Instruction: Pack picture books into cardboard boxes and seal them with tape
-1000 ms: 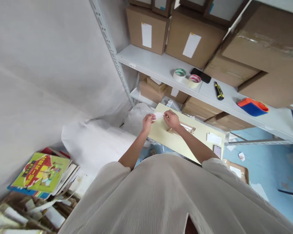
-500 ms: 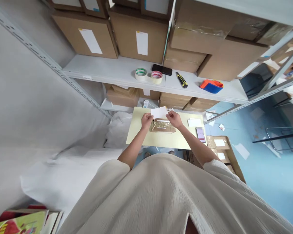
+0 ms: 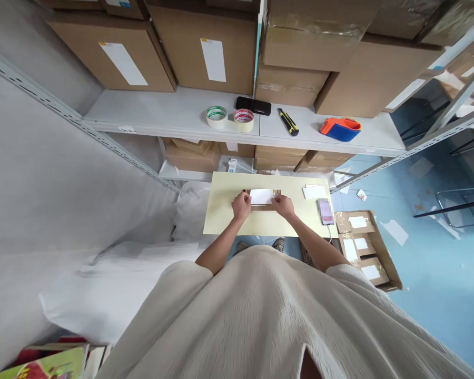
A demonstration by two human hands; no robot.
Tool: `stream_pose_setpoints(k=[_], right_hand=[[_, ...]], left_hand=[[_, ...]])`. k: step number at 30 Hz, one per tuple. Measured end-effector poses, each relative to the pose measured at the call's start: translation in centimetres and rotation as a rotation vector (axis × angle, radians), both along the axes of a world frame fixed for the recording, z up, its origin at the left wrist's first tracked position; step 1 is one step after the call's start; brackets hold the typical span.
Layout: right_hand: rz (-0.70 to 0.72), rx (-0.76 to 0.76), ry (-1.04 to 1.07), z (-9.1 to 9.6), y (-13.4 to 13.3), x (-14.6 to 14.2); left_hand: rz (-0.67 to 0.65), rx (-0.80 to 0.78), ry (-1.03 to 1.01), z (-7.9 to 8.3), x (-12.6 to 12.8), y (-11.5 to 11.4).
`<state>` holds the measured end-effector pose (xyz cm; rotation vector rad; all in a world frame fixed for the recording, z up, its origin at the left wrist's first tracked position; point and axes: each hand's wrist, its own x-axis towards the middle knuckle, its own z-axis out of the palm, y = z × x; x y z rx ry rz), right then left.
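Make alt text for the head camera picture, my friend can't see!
Someone's left hand and right hand hold a white slip by its ends over a small brown box on a yellow table. A phone and more white slips lie to the right; two tape rolls and a cutter sit on a shelf.

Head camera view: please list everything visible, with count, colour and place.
Rectangular table: 1, pale yellow, centre
Rectangular cardboard parcel: 1, brown, table
Rectangular paper label: 1, white, over parcel
Paper slips: 2+, white, table
Phone: 1, pinkish screen, table
Metal shelving: 1, grey, back
Cardboard boxes: many, brown, shelving
Round tape rolls: 2, cream, shelving
Flat object: 1, black, behind rolls
Cutter: 1, yellow-black, shelving
Curved object: 1, orange-blue, shelving
Open carton: 1, brown, blue floor
Books: several, mixed colours, lower left
Sheeting: count unclear, white, left
Shirt: 1, off-white, foreground
Left hand: 1, bare, label's left end
Right hand: 1, bare, label's right end
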<state>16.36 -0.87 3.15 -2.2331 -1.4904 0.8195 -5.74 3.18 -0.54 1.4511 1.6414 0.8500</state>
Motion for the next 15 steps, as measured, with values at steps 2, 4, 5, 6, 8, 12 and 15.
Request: stream_pose_setpoints(k=[2,4,5,6,8,12,15], right_hand=[[0.019,-0.052,-0.076,-0.12,-0.09,-0.24],[0.051,-0.102,-0.152,-0.04,-0.09,-0.48],[0.068,-0.127,-0.188,0.04,-0.07,-0.60],[0.086,-0.152,-0.222,0.13,-0.03,-0.71],[0.117,-0.197,-0.277,0.31,0.06,-0.89],[0.179,-0.244,-0.342,0.46,0.18,-1.06],[0.208,-0.240,-0.385,0.23,0.10,-0.91]], left_hand=[[-0.027,-0.013,0.076,-0.03,0.07,-0.19],[-0.062,-0.030,0.162,0.06,0.21,-0.36],[-0.087,-0.041,0.210,0.15,0.30,-0.43],[-0.115,-0.053,0.259,0.25,0.38,-0.50],[-0.173,-0.075,0.353,0.43,0.55,-0.60],[-0.252,-0.065,0.474,0.50,0.71,-0.74],[-0.284,0.017,0.554,0.35,0.57,-0.89]])
